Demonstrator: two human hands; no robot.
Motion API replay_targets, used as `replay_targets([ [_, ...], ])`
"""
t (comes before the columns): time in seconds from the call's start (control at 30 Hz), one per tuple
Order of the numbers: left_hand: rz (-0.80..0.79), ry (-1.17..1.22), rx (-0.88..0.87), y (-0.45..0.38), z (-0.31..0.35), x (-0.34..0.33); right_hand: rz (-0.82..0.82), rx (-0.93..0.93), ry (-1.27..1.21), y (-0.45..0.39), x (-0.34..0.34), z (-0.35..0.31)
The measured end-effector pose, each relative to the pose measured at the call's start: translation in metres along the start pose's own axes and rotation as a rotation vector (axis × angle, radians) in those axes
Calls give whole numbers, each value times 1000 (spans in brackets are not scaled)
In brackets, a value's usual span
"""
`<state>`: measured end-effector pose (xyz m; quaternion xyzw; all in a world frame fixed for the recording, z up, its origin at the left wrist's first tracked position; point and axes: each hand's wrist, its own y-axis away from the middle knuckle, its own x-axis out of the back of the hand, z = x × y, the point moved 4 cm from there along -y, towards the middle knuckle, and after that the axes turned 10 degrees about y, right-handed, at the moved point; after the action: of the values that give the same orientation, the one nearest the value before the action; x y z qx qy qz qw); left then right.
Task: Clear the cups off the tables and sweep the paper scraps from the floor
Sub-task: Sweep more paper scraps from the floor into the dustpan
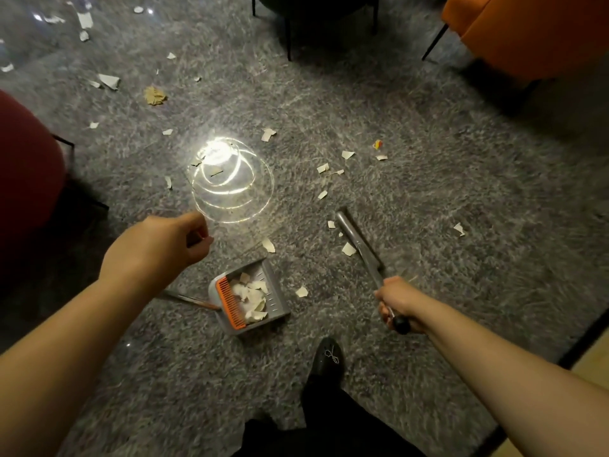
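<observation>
At the far left edge stands a dark red chair (26, 179), up and to the left of the dustpan (250, 296). The left hand (164, 240) hovers just above-left of the dustpan, fingers curled into a fist; a thin handle seems to pass through it, but the blur there leaves it unclear. A thin rod (191, 297) runs from under the left forearm to the dustpan's left side.

The dustpan is grey with an orange comb (230, 303) along its near-left edge. Its open mouth points up and to the right, its long axis running from lower left to upper right, and it carries a heap of paper scraps (252, 298).

More scraps lie on the floor (428, 192) above, left and right of the dustpan; one lies just off its right corner, another just above its mouth. A bright ringed glare of light (227, 179) sits above the dustpan.

Right of the dustpan, the right hand (395, 303) is wrapped around the broom handle (400, 324) near its black end knob. The broom (357, 245) slants from that hand up and to the left, its head end away from the person.

A black shoe (328, 356) stands below the dustpan. The floor is glossy mottled grey. A dark chair's legs (288, 37) show at top centre, and an orange chair (534, 31) fills the top right corner.
</observation>
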<state>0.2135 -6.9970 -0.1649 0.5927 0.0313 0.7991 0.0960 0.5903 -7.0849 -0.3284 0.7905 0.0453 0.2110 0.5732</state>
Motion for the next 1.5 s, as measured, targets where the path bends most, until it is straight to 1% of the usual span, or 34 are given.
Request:
replay_targets([
  [0.2,26,8,-23,9,-14,1,-29,16,164,23,-36,-4],
  [0.33,19,17,-24,18,-25,1,-67,2,206,44,-61,-1],
  [0.53,-2,62,-2,33,-47,2,-143,7,173,75,-126,6],
  [0.63,7,83,-20,45,-53,1,-201,3,140,94,-165,9],
  [0.73,8,96,-40,53,-53,1,-262,3,59,112,-196,11],
  [0.83,3,112,-66,59,-55,1,-304,20,-22,131,-212,9],
  [1.0,-13,155,-79,71,-69,6,-299,18,-86,156,-220,7],
  [1.1,-16,213,-42,82,-85,12,-256,32,-104,171,-222,6],
  [1.27,93,262,75,105,-121,31,-197,53,-137,176,-227,-1],
  [1.37,151,271,130,109,-143,46,-161,85,-138,171,-226,-19],
  [1.5,187,269,209,101,-172,62,-151,111,-151,154,-220,-53],
])
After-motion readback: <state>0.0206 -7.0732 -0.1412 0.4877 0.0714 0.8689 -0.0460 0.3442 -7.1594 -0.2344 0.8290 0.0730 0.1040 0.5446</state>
